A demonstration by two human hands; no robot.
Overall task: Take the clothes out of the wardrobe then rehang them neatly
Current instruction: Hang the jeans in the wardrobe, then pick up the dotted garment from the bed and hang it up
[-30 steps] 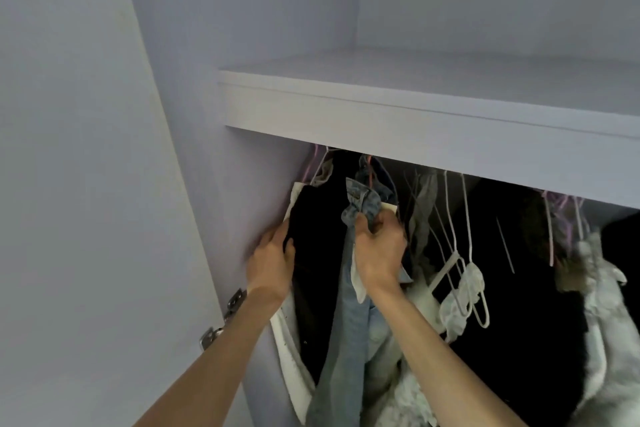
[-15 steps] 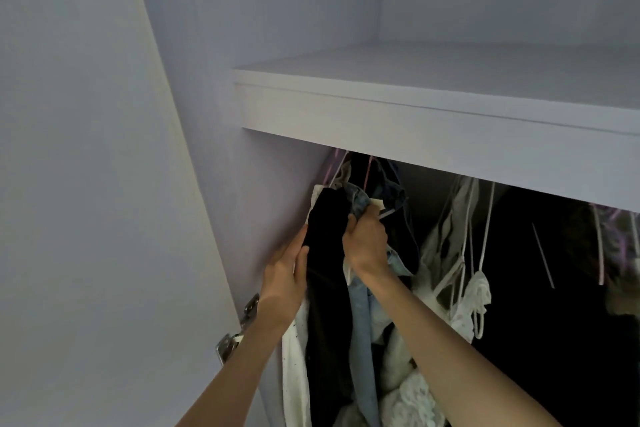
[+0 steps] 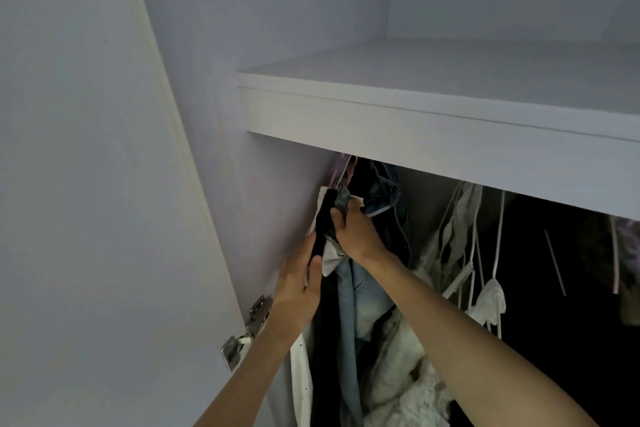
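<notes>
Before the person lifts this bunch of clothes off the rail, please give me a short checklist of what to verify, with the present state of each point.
1. Right hand grips the top of the bunched clothes: ok.
2. Left hand holds the black garment from the wall side: ok.
3. Hanger hooks free of the rail: cannot tell, hidden behind the shelf.
4. Jeans included in the grip: ok.
5. Neighbouring white hangers apart from the bunch: ok.
6. Door hinge clear of the left arm: not ok, very near.

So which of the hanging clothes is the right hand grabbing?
The light blue jeans, gripped at their top by the right hand; the black garment hangs beside them.
</notes>
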